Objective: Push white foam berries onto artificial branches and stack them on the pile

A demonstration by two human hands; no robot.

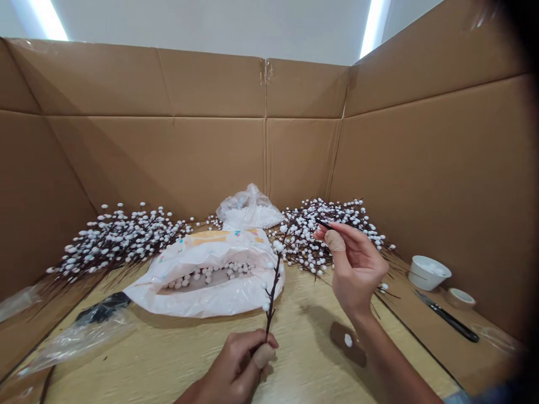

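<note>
left hand (238, 362) low at front centre of the bench (303, 365); its grip is pressed together, thumb against fingers, pinching the lower end of a brown berry stem (273, 292). stem stands nearly upright, leaning slightly right, in front of the white plastic bag (147, 294); holding it near the base presumably leaves the side twigs and their white berries free to work on. right hand (357, 269) is raised beside the stem's upper part, apart from it; its grip is pinched round a slim dark piece (323, 224), too small to identify. tape wraps both thumbs, probably to guard the skin. the bag lies with its mouth gaping toward the wearer, white balls (206, 275) showing inside, likely for easy reach. behind it, a clear bag (250, 213) of white pieces. berry stems lie heaped in a left pile (126, 238) and a right pile (314, 230), seemingly kept back to leave working room in front. at far right, a white cup (415, 275) with white contents, a tape roll (462, 299) and a black-handled tool (457, 325) sit near the cardboard wall (446, 179), perhaps to stay clear of the hands. one loose white bit (348, 340) lies below the right forearm.
</note>
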